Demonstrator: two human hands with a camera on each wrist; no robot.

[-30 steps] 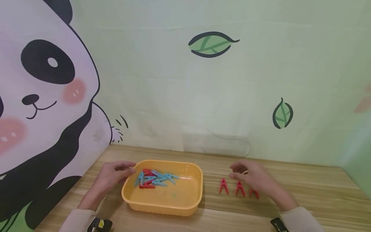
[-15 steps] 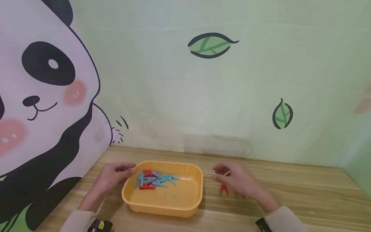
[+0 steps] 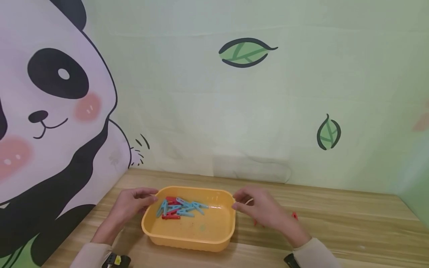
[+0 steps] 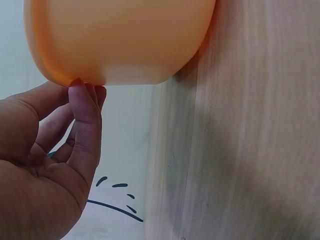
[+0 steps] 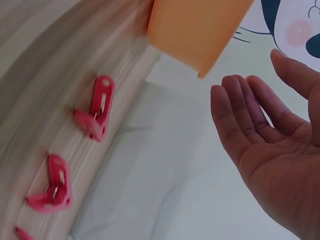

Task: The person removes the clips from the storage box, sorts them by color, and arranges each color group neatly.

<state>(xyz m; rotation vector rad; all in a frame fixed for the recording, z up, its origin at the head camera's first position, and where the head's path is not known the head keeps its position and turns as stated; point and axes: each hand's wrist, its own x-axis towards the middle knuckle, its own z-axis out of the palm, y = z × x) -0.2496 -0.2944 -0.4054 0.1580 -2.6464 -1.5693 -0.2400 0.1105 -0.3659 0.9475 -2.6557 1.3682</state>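
A yellow plastic tub stands on the wooden table, with several blue clothespins and red clothespins heaped in its left half. My left hand pinches the tub's left rim between thumb and fingers, as the left wrist view shows. Beside the right rim is my right hand, its fingers gently bent with nothing in them. The right wrist view shows a small gap between its fingertips and the tub. Red clothespins lie in a row on the table, mostly hidden behind this hand in the head view.
The wooden table extends right past the clothespins and meets a pale green wall at the back. A large printed panda covers the wall on the left.
My right hand has moved left, from above the row of red clothespins to the tub's right rim. The left hand and the tub stay in place.
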